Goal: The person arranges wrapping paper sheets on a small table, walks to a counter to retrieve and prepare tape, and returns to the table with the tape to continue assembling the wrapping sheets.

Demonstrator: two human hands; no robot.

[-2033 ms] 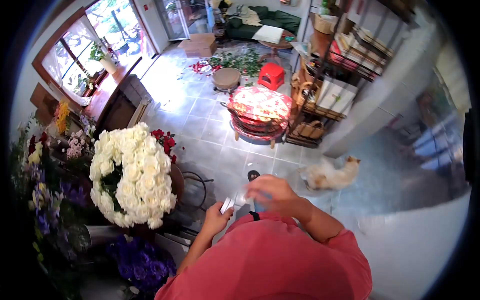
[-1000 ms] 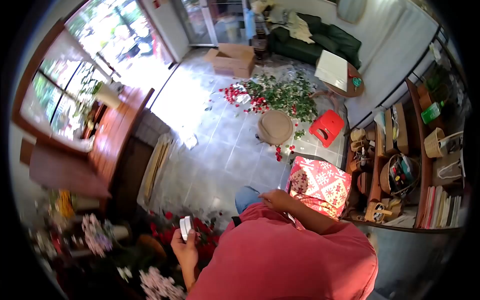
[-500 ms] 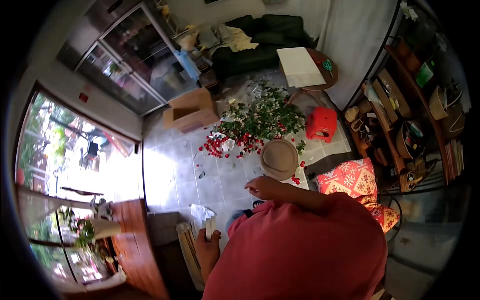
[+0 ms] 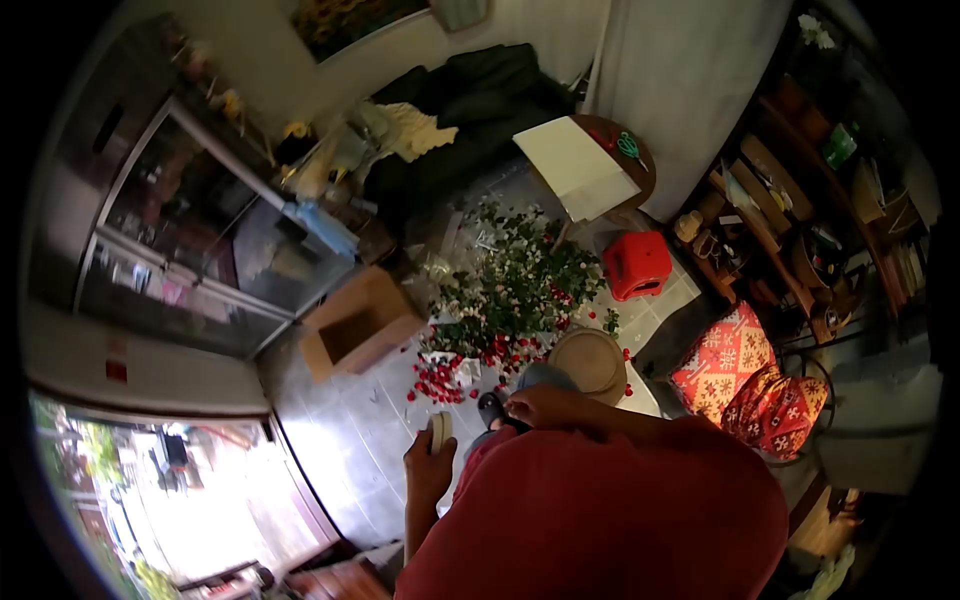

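My left hand [image 4: 428, 462] is closed around a small, pale, two-layered object [image 4: 440, 430] with a white edge; its exact kind does not show. In front of my shirt, my right hand [image 4: 532, 407] has its fingers curled, and nothing shows in it. Just beyond that hand is a round beige stool [image 4: 583, 358], partly behind my raised knee. On the tiled floor ahead lies a large heap of leafy stems [image 4: 520, 275] with small whitish blooms. Bunched red flowers [image 4: 445, 378] spread along its near side, close to a white wrapper.
An open cardboard box [image 4: 365, 320] sits left of the stems. To the right stand a red plastic stool [image 4: 637, 266] and a patterned cushion [image 4: 730, 355] on a chair. A round table [image 4: 645, 185] with a white board and scissors is behind. Shelves [image 4: 790, 270] line the right wall.
My view has turned and moved forward toward the flowers. A knee and sandalled foot now show ahead of me. The left hand still holds the pale object; the right hand is nearer the knee.
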